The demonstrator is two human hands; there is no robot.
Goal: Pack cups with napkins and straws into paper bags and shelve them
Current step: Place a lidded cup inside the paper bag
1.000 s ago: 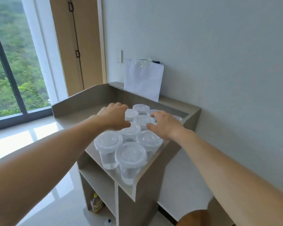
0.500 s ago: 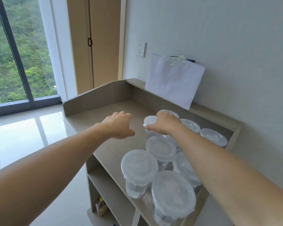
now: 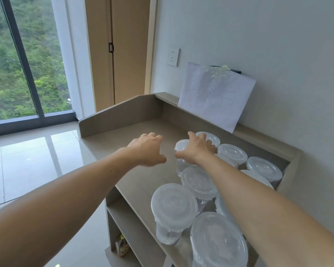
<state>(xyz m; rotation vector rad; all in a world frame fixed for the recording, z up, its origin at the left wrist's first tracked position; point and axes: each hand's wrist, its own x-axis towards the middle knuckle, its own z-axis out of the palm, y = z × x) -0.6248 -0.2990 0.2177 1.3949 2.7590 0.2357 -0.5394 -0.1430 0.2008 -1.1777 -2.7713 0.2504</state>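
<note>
Several clear plastic cups with white lids stand on the right half of a wooden counter top (image 3: 127, 143). My right hand (image 3: 198, 149) is closed over the top of one lidded cup (image 3: 181, 162) at the left edge of the group. My left hand (image 3: 146, 149) hovers over the bare counter just left of that cup, fingers curled and holding nothing. Nearer to me stand a large lidded cup (image 3: 174, 211) and another (image 3: 218, 241). No paper bags, napkins or straws are in view.
A white paper sign (image 3: 216, 97) leans on the wall behind the counter's raised back ledge. Open shelves (image 3: 131, 224) sit below the top, with a small packet (image 3: 121, 247) low down. A window and tiled floor lie to the left.
The view has drawn nearer to the counter. My right hand stays on the same cup; my left hand has lifted off the cups and sits over bare counter.
</note>
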